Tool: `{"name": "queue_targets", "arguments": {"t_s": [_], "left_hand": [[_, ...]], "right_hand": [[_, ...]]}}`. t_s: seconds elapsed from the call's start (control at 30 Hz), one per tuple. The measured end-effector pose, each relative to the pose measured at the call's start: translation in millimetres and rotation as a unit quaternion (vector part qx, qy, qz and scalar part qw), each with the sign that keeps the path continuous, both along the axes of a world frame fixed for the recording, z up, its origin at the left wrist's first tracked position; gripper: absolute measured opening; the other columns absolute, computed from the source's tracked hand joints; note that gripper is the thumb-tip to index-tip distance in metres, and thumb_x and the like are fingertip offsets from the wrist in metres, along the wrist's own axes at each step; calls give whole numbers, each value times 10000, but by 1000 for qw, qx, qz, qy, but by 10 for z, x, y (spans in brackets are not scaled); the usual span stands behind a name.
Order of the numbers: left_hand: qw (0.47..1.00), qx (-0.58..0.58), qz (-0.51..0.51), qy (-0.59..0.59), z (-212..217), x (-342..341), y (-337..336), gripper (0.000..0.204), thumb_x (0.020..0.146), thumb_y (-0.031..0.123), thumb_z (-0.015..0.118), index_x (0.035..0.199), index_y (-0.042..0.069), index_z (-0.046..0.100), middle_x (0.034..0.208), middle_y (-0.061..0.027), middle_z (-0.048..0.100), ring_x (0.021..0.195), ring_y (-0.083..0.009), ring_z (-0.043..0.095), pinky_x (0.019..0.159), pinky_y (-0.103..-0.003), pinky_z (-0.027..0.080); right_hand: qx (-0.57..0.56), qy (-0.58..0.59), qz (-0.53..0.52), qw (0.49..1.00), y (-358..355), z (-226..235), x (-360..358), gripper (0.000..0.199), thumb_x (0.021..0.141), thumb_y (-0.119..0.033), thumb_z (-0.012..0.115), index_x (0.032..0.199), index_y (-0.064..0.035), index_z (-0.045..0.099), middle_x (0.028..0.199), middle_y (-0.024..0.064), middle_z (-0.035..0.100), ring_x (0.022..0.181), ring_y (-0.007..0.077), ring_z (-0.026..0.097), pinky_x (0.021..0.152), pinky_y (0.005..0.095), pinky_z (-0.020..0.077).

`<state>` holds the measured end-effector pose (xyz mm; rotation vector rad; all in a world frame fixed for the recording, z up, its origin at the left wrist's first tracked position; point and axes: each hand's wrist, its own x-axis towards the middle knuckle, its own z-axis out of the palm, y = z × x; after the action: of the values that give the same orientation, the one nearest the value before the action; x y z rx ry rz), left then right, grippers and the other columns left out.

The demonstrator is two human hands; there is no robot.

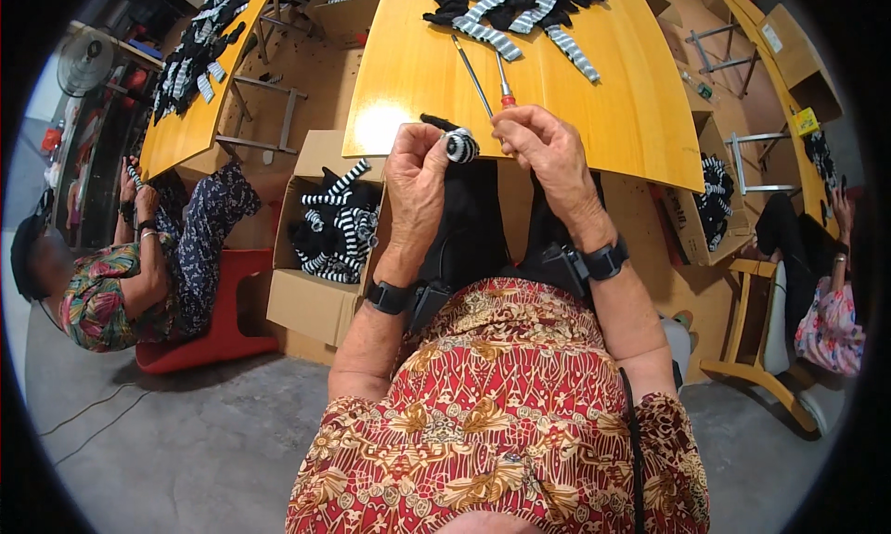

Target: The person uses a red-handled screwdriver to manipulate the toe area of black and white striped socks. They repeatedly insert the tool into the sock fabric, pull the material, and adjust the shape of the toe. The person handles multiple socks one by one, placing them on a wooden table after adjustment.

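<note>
My left hand (416, 167) is closed on a small black knitted piece with black-and-white stripes (461, 146), bunched between thumb and fingers above the table's near edge. Close to its right, my right hand (548, 144) has thumb and forefinger pinched together; what they hold, if anything, is hidden. Just beyond these fingers are a thin dark metal rod (473, 75) and a slim tool with a red handle (507, 96). Their near ends run behind the hand, so I cannot tell whether they are held or lie on the table.
Across the far part of the yellow table (408, 75) lies a pile of striped knitted pieces (506, 14). An open carton (316, 297) of striped pieces stands at the left, another carton (691, 223) at the right. Two people (116, 288) sit at side tables, one on each side.
</note>
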<state>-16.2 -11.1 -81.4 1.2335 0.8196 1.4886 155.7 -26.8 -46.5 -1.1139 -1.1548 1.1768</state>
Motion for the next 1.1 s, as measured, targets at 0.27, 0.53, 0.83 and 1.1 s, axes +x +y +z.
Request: {"name": "queue_targets", "arguments": {"t_s": [0.27,0.53,0.83,1.1], "left_hand": [[985,28,25,170,116,55,-91,62,921,52,617,942,37,561,849,28,550,754,-42,498,690,-188,431],[984,-101,-93,-113,-32,73,-86,132,912,88,640,1002,76,545,848,23,575,753,-59,535,695,-201,448],[934,-191,-221,-204,1,-30,-88,294,891,67,655,1153,67,520,909,-11,633,815,-75,607,731,-195,483],[988,-103,-68,93,73,42,-134,183,859,21,659,1035,-8,619,847,-8,652,770,-47,579,708,-193,473]], "right_hand": [[-46,-10,75,996,7,-39,-5,138,818,-116,695,890,-6,657,821,-5,630,790,68,574,737,214,469],[14,-47,28,998,17,-46,-85,113,817,-87,656,849,21,645,785,17,641,726,82,591,673,242,494],[32,-139,34,989,8,-104,-59,94,849,-56,604,902,14,638,785,49,652,729,100,608,691,262,508],[0,30,30,999,-57,-152,-97,55,904,-25,564,957,-9,564,875,-6,604,793,56,565,717,211,477]]}}
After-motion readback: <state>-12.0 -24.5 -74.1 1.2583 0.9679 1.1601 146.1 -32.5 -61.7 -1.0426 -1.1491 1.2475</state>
